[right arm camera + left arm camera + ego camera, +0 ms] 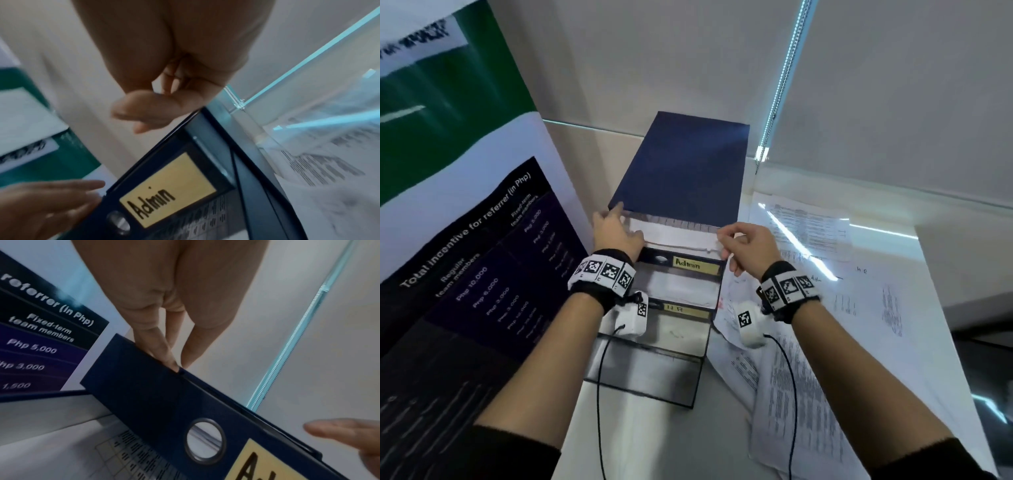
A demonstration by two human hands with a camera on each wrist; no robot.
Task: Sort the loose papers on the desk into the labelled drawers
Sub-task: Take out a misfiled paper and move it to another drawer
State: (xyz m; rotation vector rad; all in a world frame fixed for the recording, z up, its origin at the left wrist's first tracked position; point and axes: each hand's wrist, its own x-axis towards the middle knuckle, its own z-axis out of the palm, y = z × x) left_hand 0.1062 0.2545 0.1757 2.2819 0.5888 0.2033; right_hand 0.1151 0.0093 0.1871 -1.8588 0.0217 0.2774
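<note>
— How far along are you with the sorting?

— Partway, I'd say. The top drawer [674, 236] is pulled out with white sheets in it, and the Admin drawer [697, 266] and HR drawer [685, 310] below also seem to have some in.

— And your hands?

— My left hand [616, 234] rests with straight fingers at the top drawer's left corner, under the dark blue top [685, 168]. My right hand [748, 248] has its fingers curled at the right corner; whether it pinches a sheet, I cannot tell.

— What's left?

— Plenty. Loose papers [808, 342] cover the desk [650, 442] to my right, just beside the drawers.
</note>
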